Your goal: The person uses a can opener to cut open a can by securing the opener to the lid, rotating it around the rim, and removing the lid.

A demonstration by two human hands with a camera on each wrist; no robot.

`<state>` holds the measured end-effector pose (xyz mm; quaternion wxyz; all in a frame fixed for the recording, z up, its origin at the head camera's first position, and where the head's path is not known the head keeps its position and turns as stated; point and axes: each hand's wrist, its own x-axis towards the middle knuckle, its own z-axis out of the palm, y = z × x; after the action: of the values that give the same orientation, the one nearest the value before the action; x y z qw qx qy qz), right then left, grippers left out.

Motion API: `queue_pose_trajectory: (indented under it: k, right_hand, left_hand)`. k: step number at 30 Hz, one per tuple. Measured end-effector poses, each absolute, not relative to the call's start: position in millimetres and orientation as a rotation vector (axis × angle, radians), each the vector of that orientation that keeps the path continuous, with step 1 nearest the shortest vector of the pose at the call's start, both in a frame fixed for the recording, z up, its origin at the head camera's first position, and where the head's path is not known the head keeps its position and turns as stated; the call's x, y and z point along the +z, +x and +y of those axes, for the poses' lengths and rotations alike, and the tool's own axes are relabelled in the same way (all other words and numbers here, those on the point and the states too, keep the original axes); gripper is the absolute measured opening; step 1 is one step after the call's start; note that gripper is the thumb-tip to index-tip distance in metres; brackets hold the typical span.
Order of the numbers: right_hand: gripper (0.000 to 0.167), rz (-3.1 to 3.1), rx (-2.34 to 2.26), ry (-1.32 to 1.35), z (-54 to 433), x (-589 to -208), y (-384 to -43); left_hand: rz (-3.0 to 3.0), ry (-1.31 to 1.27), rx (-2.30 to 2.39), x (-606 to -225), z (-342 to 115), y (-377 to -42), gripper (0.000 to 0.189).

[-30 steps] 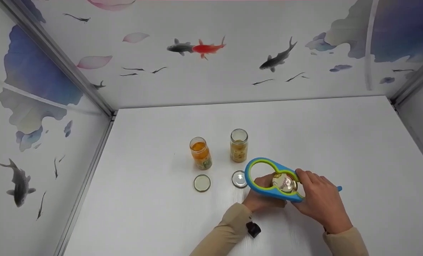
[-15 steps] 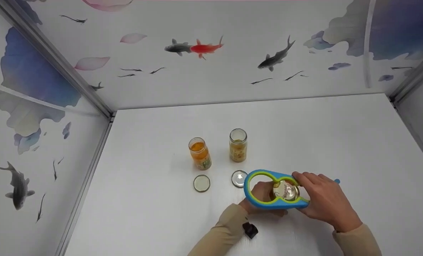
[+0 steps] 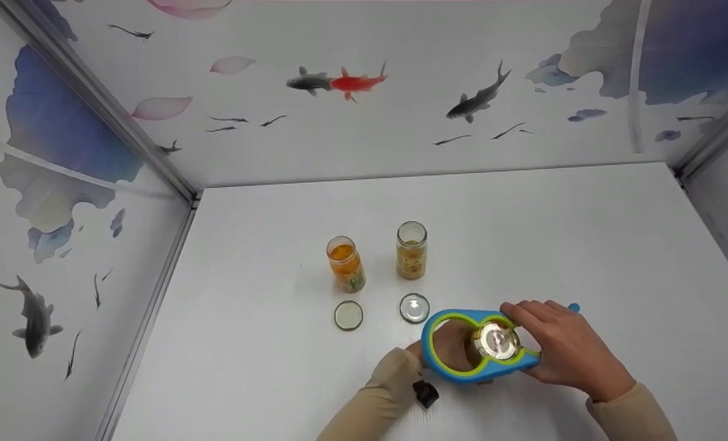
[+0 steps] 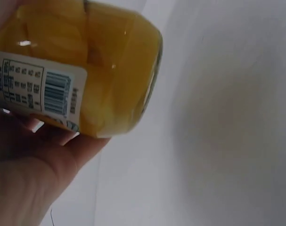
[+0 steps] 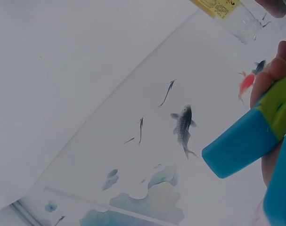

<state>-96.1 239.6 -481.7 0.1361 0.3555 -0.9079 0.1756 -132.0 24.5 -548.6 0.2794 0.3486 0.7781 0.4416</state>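
My left hand (image 4: 34, 165) grips a glass jar (image 4: 119, 70) of yellow-orange fruit with a barcode label, its base showing in the left wrist view. In the head view its gold lid (image 3: 498, 340) faces up inside the smaller loop of a blue and green jar opener (image 3: 461, 376). My right hand (image 3: 569, 349) holds this opener by its handle end, fingers curled round it. The larger loop lies over my left hand, which shows through it. In the right wrist view the blue handle ends (image 5: 241, 143) stand apart at the fingers.
Two lidless jars stand behind the hands, one with orange contents (image 3: 345, 269) and one with pale yellow contents (image 3: 411, 260). In front of them lie two lids, a cream one (image 3: 348, 315) and a silvery one (image 3: 414, 308). Printed walls border the white table (image 3: 247, 257).
Both hands have shifted toward the front edge with the jar and opener. The opener has swung, its larger loop coming nearer to the body. The standing jars and loose lids have stayed put.
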Motion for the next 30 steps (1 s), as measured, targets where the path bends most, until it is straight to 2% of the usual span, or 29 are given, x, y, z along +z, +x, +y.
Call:
queue_pose_trajectory:
  k: [8, 14, 22, 30]
  right_hand:
    - [0.082, -2.628, 0.529, 0.965, 252, -475, -94]
    - [0.076, -2.666, 0.563, 0.889, 266, -476, -92]
    - [0.083, -2.7, 0.513, 0.757, 278, -477, -86]
    - [0.083, -2.761, 0.52, 0.62, 290, -482, -78]
  left_hand:
    - [1.932, 0.985, 1.347, -551, 18, -135, 0.072]
    - [1.744, 0.987, 1.495, -556, 13, -139, 0.07]
    - [1.965, 1.016, 1.377, -558, 9, -144, 0.061]
    - [2.028, 1.051, 1.408, -562, 9, -151, 0.069]
